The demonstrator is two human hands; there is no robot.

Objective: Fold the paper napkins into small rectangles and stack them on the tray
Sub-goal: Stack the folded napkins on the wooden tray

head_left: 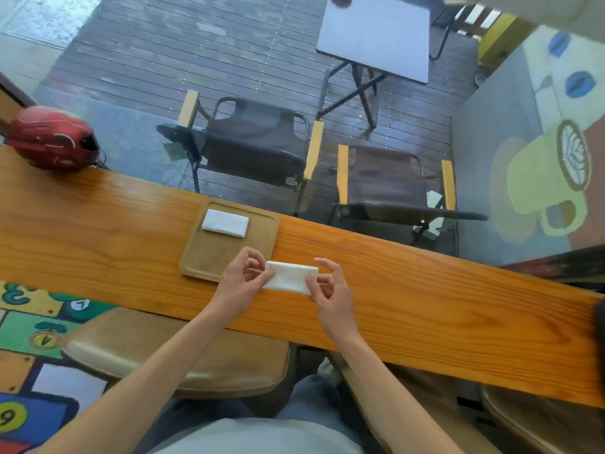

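Note:
A white paper napkin point(291, 276), folded into a small rectangle, is held just above the wooden counter between both hands. My left hand point(244, 283) pinches its left end and my right hand point(330, 290) pinches its right end. To the left and a little farther away lies a shallow wooden tray point(209, 260). A stack of folded white napkins point(225, 222) rests in the tray's far part. The held napkin hangs just off the tray's right near corner.
The long wooden counter point(425, 306) runs from left to right under my hands. A red helmet point(54, 140) sits at its far left end. Beyond the counter's far edge stand two folding chairs point(255, 149) and a small white table point(376, 37). Stools are below the counter's near edge.

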